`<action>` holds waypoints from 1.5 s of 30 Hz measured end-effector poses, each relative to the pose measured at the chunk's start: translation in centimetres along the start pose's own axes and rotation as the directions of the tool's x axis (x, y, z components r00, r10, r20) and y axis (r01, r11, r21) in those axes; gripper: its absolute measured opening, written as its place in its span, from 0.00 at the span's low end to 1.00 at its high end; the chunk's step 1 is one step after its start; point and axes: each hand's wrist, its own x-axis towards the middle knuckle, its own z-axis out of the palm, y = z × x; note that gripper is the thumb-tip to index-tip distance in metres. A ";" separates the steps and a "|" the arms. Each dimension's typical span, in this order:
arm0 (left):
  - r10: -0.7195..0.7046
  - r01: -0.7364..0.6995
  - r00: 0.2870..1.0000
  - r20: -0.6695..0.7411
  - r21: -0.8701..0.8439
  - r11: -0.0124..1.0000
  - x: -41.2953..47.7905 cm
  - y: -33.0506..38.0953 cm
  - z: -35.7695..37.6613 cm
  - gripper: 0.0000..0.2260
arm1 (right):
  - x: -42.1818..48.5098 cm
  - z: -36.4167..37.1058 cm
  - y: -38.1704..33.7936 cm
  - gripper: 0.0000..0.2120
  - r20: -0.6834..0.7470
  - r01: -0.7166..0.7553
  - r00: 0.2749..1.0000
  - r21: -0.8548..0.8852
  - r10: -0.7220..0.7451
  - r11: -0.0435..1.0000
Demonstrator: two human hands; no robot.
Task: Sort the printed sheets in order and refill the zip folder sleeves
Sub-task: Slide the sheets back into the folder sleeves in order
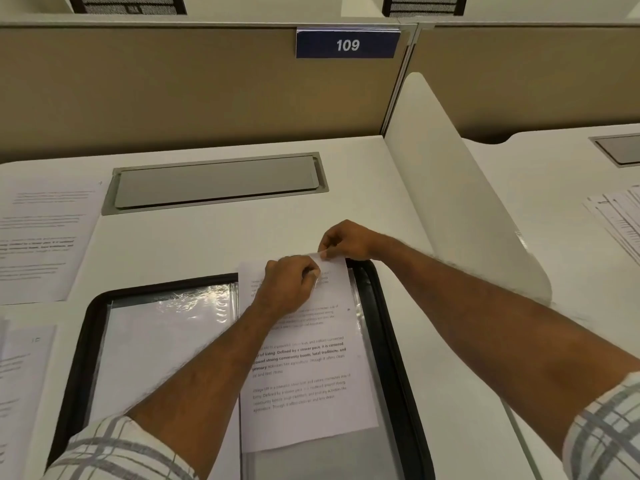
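Atop the zip folder [393, 341], left hand [289, 285] and right hand [346, 241] pinch the clear sleeve [317, 255] with curled fingers [312, 271], over the printed sheet [311, 379].

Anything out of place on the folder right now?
The printed sheet on the zip folder sticks out past its far rim, not yet seated. The left hand and right hand pinch the clear sleeve at its top. Nothing looks torn.

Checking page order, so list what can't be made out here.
Head view:
Sheet top lines: under left hand.
Sleeve mouth: hidden by right hand grip.
Left sheets: blurred, cut by edge.
Right stack: too small, cut by edge.
Folder near end: behind arms, off frame.
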 end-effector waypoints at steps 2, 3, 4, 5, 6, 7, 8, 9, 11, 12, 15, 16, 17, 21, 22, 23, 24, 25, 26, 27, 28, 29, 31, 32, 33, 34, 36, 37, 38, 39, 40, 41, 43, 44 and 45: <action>-0.001 0.001 1.000 0.007 0.018 1.000 0.0 -0.1 0.1 0.08 | -0.3 0.1 -0.1 0.05 0.099 -0.009 0.995 -0.072 0.016 0.997; -0.002 0.002 1.000 0.009 0.024 1.000 0.0 -0.2 0.1 0.08 | -0.4 0.2 0.0 0.05 0.144 -0.013 0.989 -0.101 0.028 0.995; -0.003 0.003 1.000 0.010 0.026 1.000 0.0 -0.2 0.2 0.08 | -0.5 0.3 0.1 0.05 0.177 -0.021 0.983 -0.120 0.042 0.993; -0.001 0.000 1.000 0.011 0.029 1.000 0.1 -0.1 0.2 0.08 | -0.6 0.4 0.1 0.05 0.198 -0.034 0.978 -0.131 0.059 0.991; 0.002 -0.002 1.000 0.010 0.032 0.999 0.1 -0.1 0.3 0.08 | -0.7 0.5 0.1 0.05 0.216 -0.050 0.973 -0.140 0.080 0.989; 0.003 -0.004 1.000 0.010 0.033 0.999 0.1 0.0 0.3 0.08 | -0.8 0.5 0.0 0.05 0.233 -0.067 0.967 -0.149 0.101 0.987; 0.004 -0.005 1.000 0.011 0.032 0.999 0.0 0.0 0.4 0.07 | -1.0 0.5 -0.2 0.05 0.252 -0.081 0.960 -0.156 0.119 0.984; 0.007 -0.007 1.000 0.010 0.031 0.999 0.0 0.0 0.4 0.07 | -1.1 0.5 -0.4 0.05 0.267 -0.097 0.954 -0.164 0.139 0.982; 0.014 -0.014 1.000 0.001 0.032 0.999 0.0 0.0 0.4 0.07 | -1.2 0.5 -0.6 0.07 0.283 -0.134 0.940 -0.201 0.189 0.970; 0.016 -0.016 1.000 -0.004 0.032 0.999 -0.1 0.0 0.4 0.06 | -1.2 0.5 -0.8 0.08 0.286 -0.153 0.934 -0.220 0.213 0.963; 0.017 -0.016 1.000 -0.024 0.032 0.999 -0.1 -0.1 0.4 0.06 | -1.5 0.8 -0.7 0.15 0.260 -0.207 0.933 -0.177 0.249 0.962; 0.017 -0.016 0.999 -0.032 0.034 0.999 -0.1 -0.1 0.4 0.06 | -1.8 0.9 -0.7 0.16 0.237 -0.231 0.938 -0.118 0.253 0.966; 0.015 -0.014 0.999 -0.037 0.039 0.999 -0.1 -0.2 0.4 0.06 | -2.2 1.0 -0.6 0.18 0.209 -0.251 0.944 -0.045 0.254 0.967; 0.009 -0.005 0.998 -0.054 0.070 0.998 -0.2 -0.5 0.7 0.07 | -4.0 1.6 -0.1 0.25 0.110 -0.233 0.971 0.225 0.213 0.946; 0.015 -0.010 0.998 -0.063 0.081 0.997 -0.3 -0.4 0.7 0.07 | -4.5 1.9 0.1 0.23 0.074 -0.219 0.976 0.295 0.207 0.930; 0.025 -0.018 0.997 -0.072 0.095 0.995 -0.4 -0.4 0.7 0.06 | -5.0 2.1 0.3 0.21 0.031 -0.204 0.978 0.360 0.207 0.910; 0.035 -0.026 0.996 -0.081 0.106 0.994 -0.5 -0.3 0.7 0.06 | -5.5 2.5 0.5 0.20 -0.008 -0.190 0.977 0.420 0.214 0.887; 0.044 -0.034 0.995 -0.090 0.114 0.993 -0.7 -0.3 0.7 0.06 | -6.2 2.8 0.8 0.19 -0.043 -0.177 0.974 0.472 0.224 0.864; 0.054 -0.043 0.994 -0.099 0.118 0.992 -0.8 -0.4 0.7 0.07 | -6.8 3.3 1.1 0.18 -0.071 -0.167 0.969 0.512 0.235 0.843; 0.069 -0.055 0.992 -0.110 0.126 0.991 -1.1 -0.5 0.7 0.09 | -7.4 3.8 1.4 0.16 -0.091 -0.159 0.965 0.544 0.246 0.824; 0.085 -0.069 0.989 -0.118 0.134 0.989 -1.5 -0.7 0.7 0.11 | -8.2 4.3 1.8 0.15 -0.103 -0.156 0.960 0.572 0.259 0.806; 0.097 -0.079 0.987 -0.125 0.139 0.987 -2.0 -1.0 0.6 0.14 | -8.9 4.9 2.0 0.14 -0.109 -0.156 0.956 0.598 0.273 0.786; 0.111 -0.092 0.984 -0.139 0.136 0.986 -3.9 -1.7 0.6 0.17 | -10.4 6.1 2.3 0.10 -0.118 -0.154 0.949 0.634 0.292 0.757; 0.112 -0.092 0.983 -0.142 0.141 0.986 -5.2 -2.1 0.7 0.19 | -11.2 6.7 2.5 0.08 -0.128 -0.147 0.947 0.645 0.296 0.750; 0.114 -0.092 0.984 -0.140 0.156 0.984 -6.5 -2.5 0.7 0.20 | -11.8 7.3 2.5 0.06 -0.139 -0.139 0.945 0.652 0.298 0.745; 0.122 -0.098 0.984 -0.132 0.176 0.979 -7.8 -2.9 0.8 0.21 | -12.4 7.8 2.5 0.06 -0.152 -0.135 0.941 0.652 0.303 0.746; 0.142 -0.117 0.984 -0.105 0.216 0.969 -10.3 -3.5 1.1 0.23 | -13.5 8.6 2.5 0.07 -0.173 -0.146 0.932 0.623 0.318 0.769; 0.145 -0.119 0.985 -0.096 0.231 0.966 -11.4 -3.5 1.3 0.23 | -13.9 9.0 2.4 0.08 -0.181 -0.158 0.929 0.596 0.324 0.788; 0.144 -0.118 0.985 -0.091 0.243 0.963 -12.4 -3.5 1.4 0.23 | -14.4 9.5 2.4 0.08 -0.188 -0.170 0.926 0.564 0.327 0.808; 0.150 -0.123 0.985 -0.089 0.255 0.959 -13.3 -3.2 1.5 0.22 | -14.9 9.9 2.4 0.08 -0.195 -0.179 0.925 0.535 0.326 0.826; 0.161 -0.133 0.983 -0.090 0.256 0.958 -14.1 -3.0 1.7 0.21 | -15.4 10.4 2.4 0.08 -0.202 -0.181 0.924 0.514 0.324 0.839; 0.166 -0.141 0.982 -0.093 0.230 0.963 -14.9 -2.6 1.9 0.19 | -15.9 11.0 2.3 0.08 -0.212 -0.178 0.923 0.502 0.320 0.846; 0.134 -0.126 0.986 -0.101 0.082 0.989 -16.2 -1.6 2.3 0.15 | -17.4 12.1 1.9 0.10 -0.229 -0.159 0.922 0.510 0.312 0.845; 0.105 -0.106 0.990 -0.094 -0.010 0.994 -16.8 -1.0 2.4 0.13 | -18.3 12.7 1.6 0.10 -0.236 -0.145 0.921 0.528 0.309 0.837; 0.078 -0.085 0.994 -0.078 -0.094 0.992 -17.4 -0.3 2.6 0.11 | -19.3 13.4 1.3 0.11 -0.243 -0.127 0.921 0.553 0.305 0.824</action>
